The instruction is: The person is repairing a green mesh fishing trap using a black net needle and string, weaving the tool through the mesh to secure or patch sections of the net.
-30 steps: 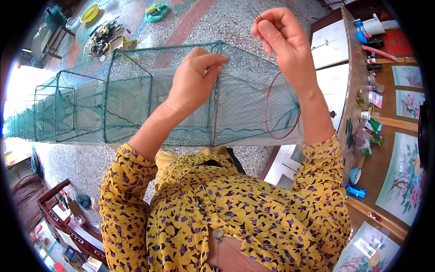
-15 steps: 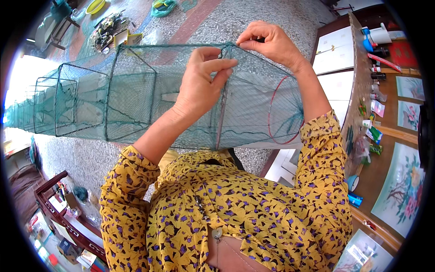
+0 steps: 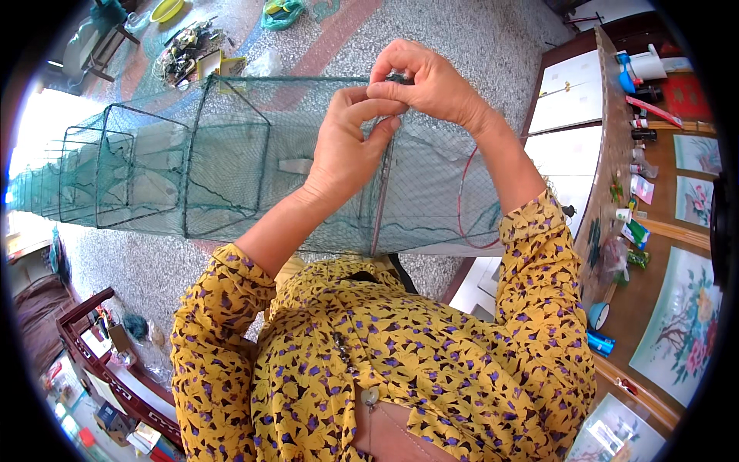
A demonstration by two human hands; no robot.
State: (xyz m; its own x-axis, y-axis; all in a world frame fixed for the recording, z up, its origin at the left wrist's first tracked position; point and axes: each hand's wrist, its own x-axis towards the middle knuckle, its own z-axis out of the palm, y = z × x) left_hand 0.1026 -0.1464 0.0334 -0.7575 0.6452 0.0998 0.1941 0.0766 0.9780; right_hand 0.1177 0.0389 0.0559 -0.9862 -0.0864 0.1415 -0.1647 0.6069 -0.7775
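Note:
A long green mesh fish trap with dark square frames stretches across in front of me, from the far left to my right forearm. At the top corner of its nearest frame, my left hand pinches the netting, thumb close to the curled fingers. My right hand is closed on the same corner from above, with a bit of dark green netting showing between its fingers. The two hands touch there and hide most of the corner. A red ring shows in the trap's tapered right end, partly behind my right forearm.
On the right stands a long cabinet with white doors, cluttered with bottles and packets. A heap of small parts, a yellow basin and a green plastic bag lie on the speckled floor. A dark red wooden frame stands lower left.
My right hand has moved left and closed in against my left hand at the frame corner. The trap's right end has shifted slightly. My left hand has stayed nearly in place, its fingers curling more.

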